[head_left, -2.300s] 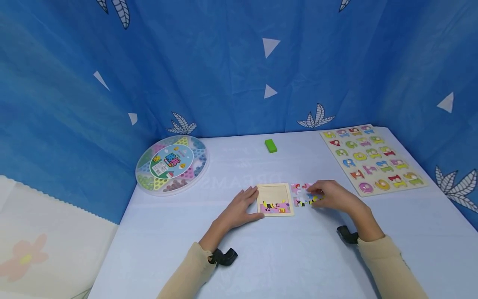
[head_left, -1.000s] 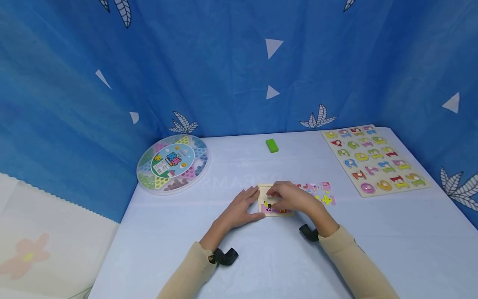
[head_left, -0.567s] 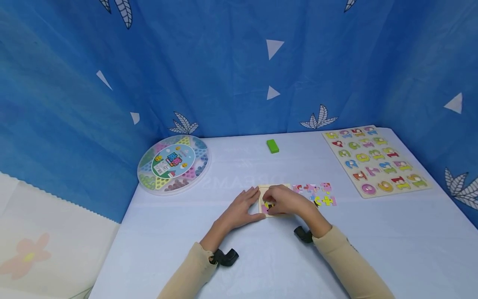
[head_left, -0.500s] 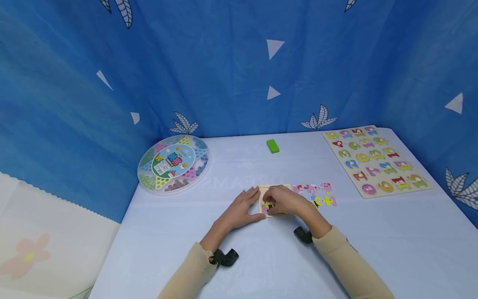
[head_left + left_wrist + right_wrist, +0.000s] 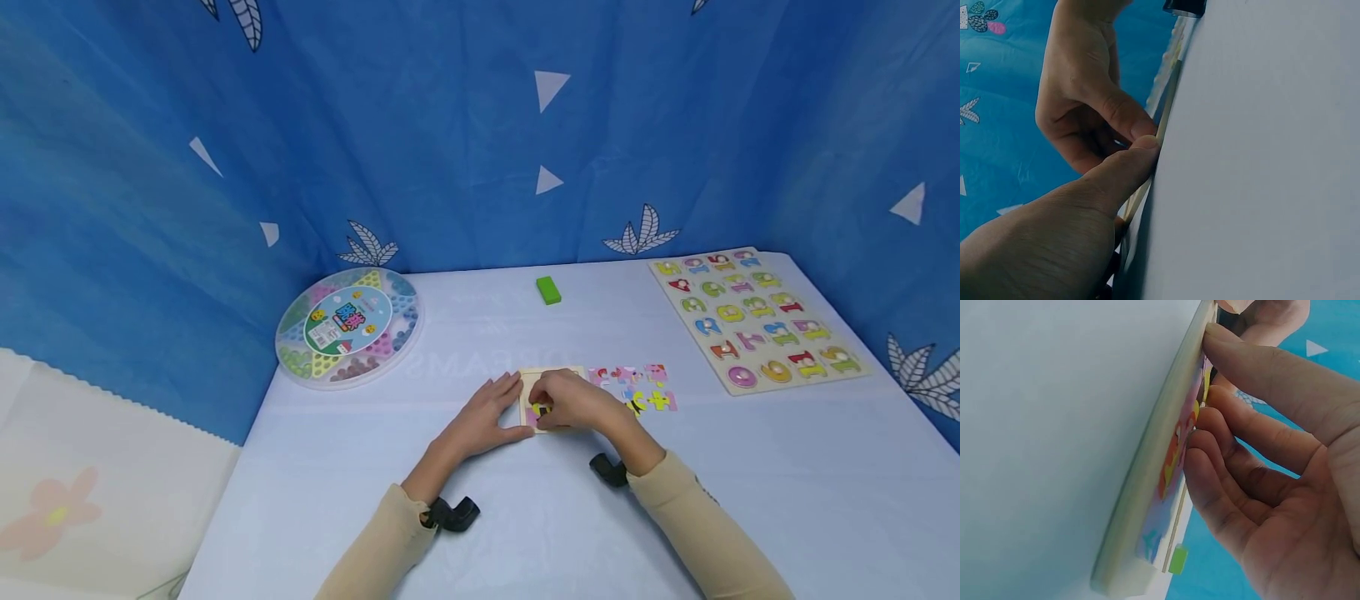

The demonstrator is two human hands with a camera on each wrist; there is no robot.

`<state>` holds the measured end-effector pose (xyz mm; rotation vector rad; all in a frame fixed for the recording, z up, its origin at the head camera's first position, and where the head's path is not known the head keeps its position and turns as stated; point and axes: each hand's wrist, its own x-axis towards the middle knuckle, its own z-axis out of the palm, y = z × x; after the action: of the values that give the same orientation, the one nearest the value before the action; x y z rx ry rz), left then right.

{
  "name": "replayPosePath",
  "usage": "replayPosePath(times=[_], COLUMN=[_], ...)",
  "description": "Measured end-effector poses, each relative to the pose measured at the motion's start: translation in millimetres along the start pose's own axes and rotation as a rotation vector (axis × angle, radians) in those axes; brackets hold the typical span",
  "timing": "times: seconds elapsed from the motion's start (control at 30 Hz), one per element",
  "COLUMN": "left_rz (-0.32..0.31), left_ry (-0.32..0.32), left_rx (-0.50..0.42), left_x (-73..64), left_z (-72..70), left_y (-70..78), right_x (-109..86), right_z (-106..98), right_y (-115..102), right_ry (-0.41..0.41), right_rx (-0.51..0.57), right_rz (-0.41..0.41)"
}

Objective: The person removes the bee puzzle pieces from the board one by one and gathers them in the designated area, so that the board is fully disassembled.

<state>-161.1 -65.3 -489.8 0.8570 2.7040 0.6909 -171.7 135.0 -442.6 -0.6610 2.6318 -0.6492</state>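
Note:
My left hand (image 5: 480, 421) lies flat at the left side of a small wooden puzzle tray (image 5: 528, 380), straight fingers and thumb touching its edge. Over that tray, my right hand (image 5: 576, 402) has its fingers bent down. In the right wrist view its thumb (image 5: 1260, 365) and index finger pinch a yellow and dark puzzle piece (image 5: 1206, 384) at the tray's inner left part. Pink and orange pieces (image 5: 1175, 453) lie in the near row of the tray. Much of the tray's inside is hidden beneath the right hand in the head view.
Several loose puzzle pieces (image 5: 660, 401) lie right of the tray. A green block (image 5: 548, 290) is at the back. A round Chinese checkers box (image 5: 347, 321) lies at the back left, a number puzzle board (image 5: 757, 321) at the right. A blue curtain (image 5: 465, 125) hangs behind.
My right hand has moved left from the loose pieces to above the tray, lowered, and now stays at its left part. The left hand has kept its place at the tray's edge.

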Motion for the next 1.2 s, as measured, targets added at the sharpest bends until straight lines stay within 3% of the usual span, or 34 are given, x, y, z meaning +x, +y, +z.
replayPosePath(times=[0.73,0.97,1.2], left_rz=[0.013,0.026,0.024], left_ry=[0.017,0.029,0.019], left_rx=[0.008,0.014,0.017], left_x=[0.7,0.7,0.5], left_z=[1.0,0.9,1.1], left_y=[-0.8,-1.1,-1.4], right_x=[-1.4,-1.8,-3.5], right_z=[2.3,2.7,3.7], right_y=[-7.4,-9.8,-9.8], right_ry=[0.046,0.017,0.018], right_rx=[-0.043,-0.040,-0.072], right_rz=[-0.005,0.033,-0.007])
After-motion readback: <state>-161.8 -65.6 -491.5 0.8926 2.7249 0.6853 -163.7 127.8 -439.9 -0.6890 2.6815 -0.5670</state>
